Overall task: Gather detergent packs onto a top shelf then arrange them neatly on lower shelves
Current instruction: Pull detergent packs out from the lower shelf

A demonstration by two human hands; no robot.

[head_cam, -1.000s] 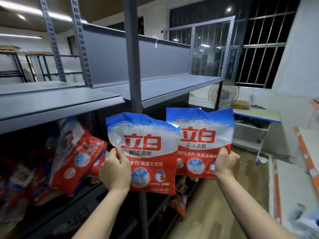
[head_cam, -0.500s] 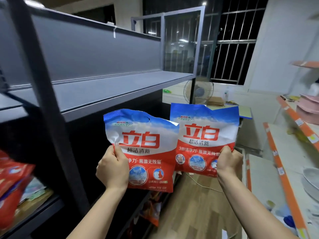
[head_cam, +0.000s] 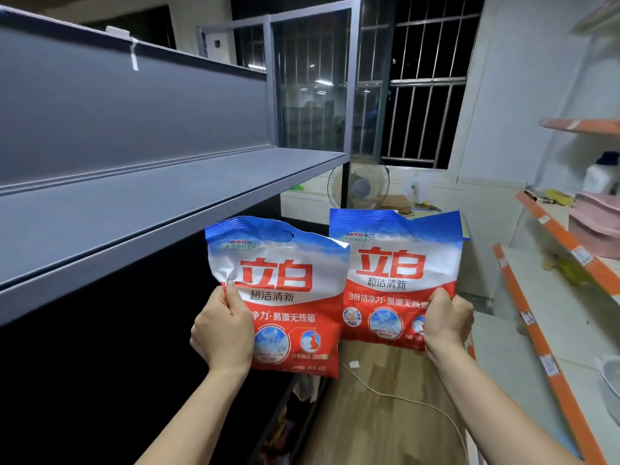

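Observation:
I hold two detergent packs upright in front of me, each blue on top, white in the middle and red below. My left hand [head_cam: 223, 333] grips the left edge of the left pack [head_cam: 285, 290]. My right hand [head_cam: 446, 322] grips the lower right corner of the right pack [head_cam: 396, 273]. The left pack overlaps the right one slightly. Both hang just below and to the right of the front edge of the grey top shelf [head_cam: 161, 203], which is bare. The space under that shelf is dark.
A fan [head_cam: 359, 186] stands at the aisle's far end before a barred window. On the right runs white shelving with orange edge strips [head_cam: 543, 350], carrying pink items and a white bottle. A white cable [head_cam: 402, 401] lies on the wooden floor.
The view has swung right along the shelf; the upright post and the red packs on the lower left shelf have left view. Both packs stay in my hands, held about the same.

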